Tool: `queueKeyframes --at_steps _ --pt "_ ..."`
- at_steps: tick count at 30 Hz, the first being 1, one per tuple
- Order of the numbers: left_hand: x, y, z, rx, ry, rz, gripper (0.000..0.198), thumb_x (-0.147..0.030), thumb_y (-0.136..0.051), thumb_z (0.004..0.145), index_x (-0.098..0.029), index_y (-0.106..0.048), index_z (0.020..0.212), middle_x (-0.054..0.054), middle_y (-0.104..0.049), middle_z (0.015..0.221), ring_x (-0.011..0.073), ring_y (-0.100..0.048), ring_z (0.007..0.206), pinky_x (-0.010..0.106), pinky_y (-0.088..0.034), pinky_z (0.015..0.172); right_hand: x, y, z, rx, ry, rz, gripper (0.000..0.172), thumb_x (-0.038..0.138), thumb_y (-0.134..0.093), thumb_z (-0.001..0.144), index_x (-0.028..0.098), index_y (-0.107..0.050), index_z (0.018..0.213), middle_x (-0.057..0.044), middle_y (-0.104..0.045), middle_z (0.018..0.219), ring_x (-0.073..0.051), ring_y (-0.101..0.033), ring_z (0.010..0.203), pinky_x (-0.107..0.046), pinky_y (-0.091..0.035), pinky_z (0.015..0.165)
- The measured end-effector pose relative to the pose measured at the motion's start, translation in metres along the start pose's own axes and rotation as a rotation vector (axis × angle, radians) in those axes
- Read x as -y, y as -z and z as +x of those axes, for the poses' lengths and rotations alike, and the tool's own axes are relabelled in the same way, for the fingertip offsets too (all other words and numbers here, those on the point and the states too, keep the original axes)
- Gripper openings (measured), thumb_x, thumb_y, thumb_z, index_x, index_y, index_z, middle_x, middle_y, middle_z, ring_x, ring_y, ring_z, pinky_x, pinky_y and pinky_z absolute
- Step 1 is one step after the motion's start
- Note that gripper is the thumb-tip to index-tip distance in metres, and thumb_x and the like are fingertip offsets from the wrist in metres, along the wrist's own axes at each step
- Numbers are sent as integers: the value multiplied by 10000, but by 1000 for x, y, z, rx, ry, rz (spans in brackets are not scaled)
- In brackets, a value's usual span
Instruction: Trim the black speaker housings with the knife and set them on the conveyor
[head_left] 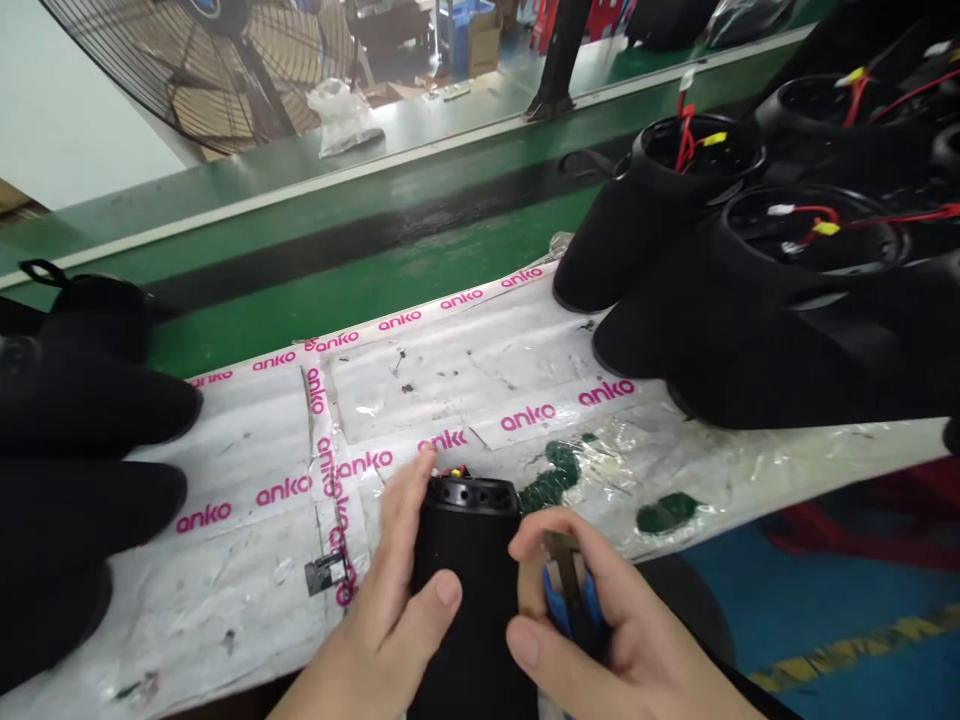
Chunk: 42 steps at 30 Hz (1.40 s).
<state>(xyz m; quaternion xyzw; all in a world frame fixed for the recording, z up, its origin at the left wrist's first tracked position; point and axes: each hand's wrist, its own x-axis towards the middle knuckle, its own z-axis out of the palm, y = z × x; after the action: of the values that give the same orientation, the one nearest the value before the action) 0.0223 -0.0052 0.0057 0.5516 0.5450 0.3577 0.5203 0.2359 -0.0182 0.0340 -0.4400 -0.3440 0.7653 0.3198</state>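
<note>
the black cylinder (474, 610) lies against the left fingers (401, 515).

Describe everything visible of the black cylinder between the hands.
The black cylinder has a matte, fabric-like body and a glossy, plastic-looking end ring with round holes. Red and yellow bits show at the ring. Its near end is out of frame. The left hand lies against its left side; whether the right hand touches it is unclear.

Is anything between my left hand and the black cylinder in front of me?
Nothing visible: your left hand lies against the black cylinder. The blue-handled tool is on its other side, in your right hand.
</note>
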Motion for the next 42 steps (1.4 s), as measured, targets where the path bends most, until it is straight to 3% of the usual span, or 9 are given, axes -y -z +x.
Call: queueKeyframes --at_steps 3,6,11,13,16,20,28,36,42 --pt "-9 8 -1 -39 -17 209 617 -443 -561 1057 -371 -506 1667 17 -379 1825 405 -269 1705 630 -220 1381 -7 4 10 87 -45 142 530 731 -722 972 282 -472 1101 95 -473 760 -82 -363 538 -261 -354 574" --pt "-21 12 -1 15 -16 241 507 -421 -491 1105 -413 -591 1602 13 -446 1786 369 -341 1684 594 -297 1364 -11 6 16 129 -56 191 551 742 -708 965 282 -441 1109 100 -499 738 -80 -377 507 -255 -353 558" --pt "-24 5 2 29 64 226 636 -476 -829 939 -449 -576 1522 28 -426 1780 396 -397 1653 599 -341 1344 -10 13 16 108 -79 213 412 686 -517 1039 277 -468 1039 67 -533 746 -119 -455 521 -283 -450 554" --pt "-24 5 3 35 150 162 585 -473 -840 932 -440 -593 1461 28 -433 1763 386 -453 1617 573 -422 1297 -9 19 14 -12 38 -53 299 560 -437 1132 277 -535 1119 32 -614 808 -156 -594 641 -296 -518 635" --pt "-25 7 4 33 235 34 515 -468 -836 927 -388 -608 1382 49 -434 1745 381 -510 1566 482 -567 1153 -8 26 13 -217 528 -933 253 242 -384 1154 260 -550 1344 -42 -763 1017 -202 -746 862 -305 -567 685" --pt "-25 13 9 36 194 64 450 -391 -807 912 -378 -605 1314 44 -489 1691 385 -530 1527 531 -514 1192 1 31 21 -272 895 -1662 358 3 -380 1026 136 -559 1306 -41 -776 910 -203 -729 703 -347 -539 595" --pt "-7 16 13 41 -29 183 586 -238 -674 868 -408 -557 1417 62 -512 1653 384 -596 1440 566 -516 1165 11 31 37 -232 962 -1685 405 -30 -280 1000 128 -607 1179 -46 -774 845 -200 -733 676 -367 -502 599" --pt "-21 22 17 166 29 265 733 -175 -705 855 -497 -519 1487 10 -478 1647 376 -476 1556 585 -374 1297 9 33 37 -194 919 -1693 407 -39 -309 972 133 -597 1204 -37 -759 858 -207 -722 718 -386 -475 643" --pt "-23 17 23 175 -32 258 680 -173 -733 790 -474 -566 1377 0 -534 1484 314 -555 1430 455 -487 1205 3 30 38 -247 882 -1768 322 15 -366 984 165 -558 1194 -24 -712 811 -215 -645 643 -385 -429 614"
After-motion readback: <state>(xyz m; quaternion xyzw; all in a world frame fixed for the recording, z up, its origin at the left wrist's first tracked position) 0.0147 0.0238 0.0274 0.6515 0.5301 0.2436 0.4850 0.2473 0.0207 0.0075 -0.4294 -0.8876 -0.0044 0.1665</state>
